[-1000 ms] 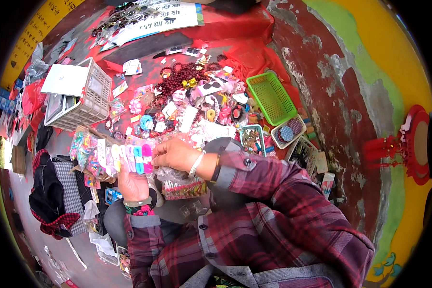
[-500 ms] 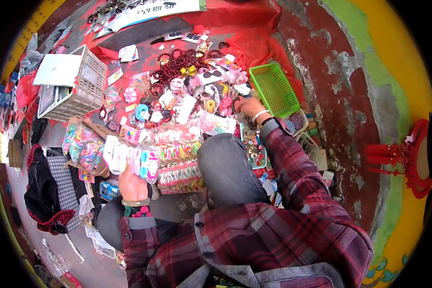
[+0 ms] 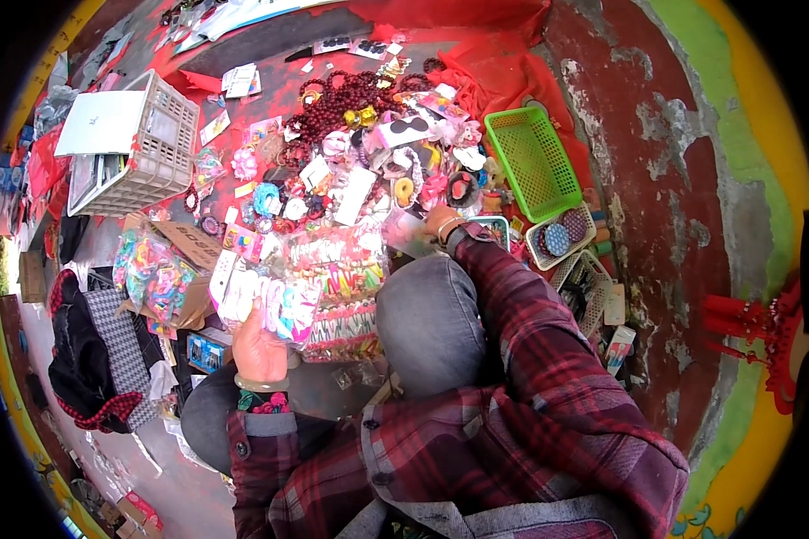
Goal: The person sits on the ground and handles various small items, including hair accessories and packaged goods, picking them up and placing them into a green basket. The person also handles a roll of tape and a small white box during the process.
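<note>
My left hand [image 3: 262,349] is closed on a pack of pastel hair ties [image 3: 289,310], white, pink and blue on a white card. Beyond my knee, my right hand [image 3: 441,221] has its fingers bent together at the edge of a clear plastic packet [image 3: 405,232]; the fingertips are partly hidden. A dark scrunchie with a red middle [image 3: 463,189] lies just past that hand. Bagged, striped hair clips [image 3: 337,328] fill the space between my hands. Further off spreads a heap with dark red beads [image 3: 340,108], a yellow hair tie [image 3: 404,189] and a blue scrunchie [image 3: 266,199].
A green basket [image 3: 532,166] stands at right, near a small white basket of round patterned pieces [image 3: 557,238]. At left are a grey crate [image 3: 166,135], a bag of colourful pieces [image 3: 153,274] on cardboard and a dark garment [image 3: 85,359]. A peeling red wall edge [image 3: 656,180] runs along the right.
My right hand has moved left and nearer, away from the green basket, to the clear packet. The dark scrunchie now shows uncovered. My left hand still holds the hair ties, shifted slightly right.
</note>
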The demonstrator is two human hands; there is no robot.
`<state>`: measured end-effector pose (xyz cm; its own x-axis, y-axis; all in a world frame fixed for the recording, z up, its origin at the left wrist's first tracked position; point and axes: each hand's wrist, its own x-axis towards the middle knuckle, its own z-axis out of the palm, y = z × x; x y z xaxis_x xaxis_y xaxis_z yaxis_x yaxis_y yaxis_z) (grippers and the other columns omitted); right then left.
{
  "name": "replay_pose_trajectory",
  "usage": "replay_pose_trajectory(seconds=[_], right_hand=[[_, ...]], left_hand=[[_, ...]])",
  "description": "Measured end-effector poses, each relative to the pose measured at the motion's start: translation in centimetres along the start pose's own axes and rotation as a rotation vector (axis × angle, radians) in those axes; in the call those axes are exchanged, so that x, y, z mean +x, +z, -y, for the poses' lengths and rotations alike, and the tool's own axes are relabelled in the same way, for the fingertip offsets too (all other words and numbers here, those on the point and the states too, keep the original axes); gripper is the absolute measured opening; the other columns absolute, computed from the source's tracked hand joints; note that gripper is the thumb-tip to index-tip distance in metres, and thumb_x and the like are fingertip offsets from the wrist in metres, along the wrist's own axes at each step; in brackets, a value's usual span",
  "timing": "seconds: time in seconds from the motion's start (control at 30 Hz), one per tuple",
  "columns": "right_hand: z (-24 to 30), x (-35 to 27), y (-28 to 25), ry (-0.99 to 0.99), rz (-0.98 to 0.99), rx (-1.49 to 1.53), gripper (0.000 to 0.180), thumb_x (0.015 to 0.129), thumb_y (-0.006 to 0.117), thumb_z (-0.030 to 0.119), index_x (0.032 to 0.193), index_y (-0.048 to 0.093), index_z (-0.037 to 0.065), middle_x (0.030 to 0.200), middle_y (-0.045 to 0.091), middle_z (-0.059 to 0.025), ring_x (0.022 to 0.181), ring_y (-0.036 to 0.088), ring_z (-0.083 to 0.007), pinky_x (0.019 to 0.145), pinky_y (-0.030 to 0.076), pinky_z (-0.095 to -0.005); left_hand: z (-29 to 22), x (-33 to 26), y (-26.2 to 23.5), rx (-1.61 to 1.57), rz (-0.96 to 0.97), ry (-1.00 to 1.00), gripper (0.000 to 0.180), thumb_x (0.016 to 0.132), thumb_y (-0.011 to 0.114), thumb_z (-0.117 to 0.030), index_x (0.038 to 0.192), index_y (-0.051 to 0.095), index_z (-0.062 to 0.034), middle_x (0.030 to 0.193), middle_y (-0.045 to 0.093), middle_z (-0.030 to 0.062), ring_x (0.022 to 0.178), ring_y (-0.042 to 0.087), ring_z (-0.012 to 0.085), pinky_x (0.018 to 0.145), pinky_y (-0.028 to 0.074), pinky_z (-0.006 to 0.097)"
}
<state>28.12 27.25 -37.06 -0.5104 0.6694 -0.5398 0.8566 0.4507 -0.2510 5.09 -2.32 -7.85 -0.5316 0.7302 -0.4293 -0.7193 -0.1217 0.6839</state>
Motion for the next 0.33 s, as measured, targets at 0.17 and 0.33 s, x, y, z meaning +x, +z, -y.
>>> replay_pose_trajectory(seconds=[0.17, 0.33], right_hand=[[-1.7, -4.4, -3.6, -0.174, -0.068, -0.393, 0.033, 0.078, 0.049, 0.037, 0.082, 0.067, 0.009, 0.086, 0.064, -0.0096, 0.081, 0.060, -0.0291, 0.070, 0.047, -0.0381], [-6.2, -11.0, -4.8, -0.064, -0.319, -0.035, 0.028, 0.076, 0.054, 0.040, 0.080, 0.067, 0.015, 0.085, 0.064, -0.0064, 0.082, 0.060, -0.0229, 0.068, 0.046, -0.0346]], left_hand=[[0.2, -0.2, -1.1, 0.018, 0.003, -0.021, 0.038, 0.088, 0.045, -0.011, 0.124, 0.039, -0.0005, 0.118, 0.052, 0.0110, 0.109, 0.050, 0.0227, 0.092, 0.039, 0.040], [0.0, -0.4, -0.8, 0.007, 0.092, -0.086, 0.038, 0.086, 0.051, -0.011, 0.119, 0.043, 0.0048, 0.117, 0.052, 0.0122, 0.110, 0.049, 0.0242, 0.094, 0.038, 0.039]])
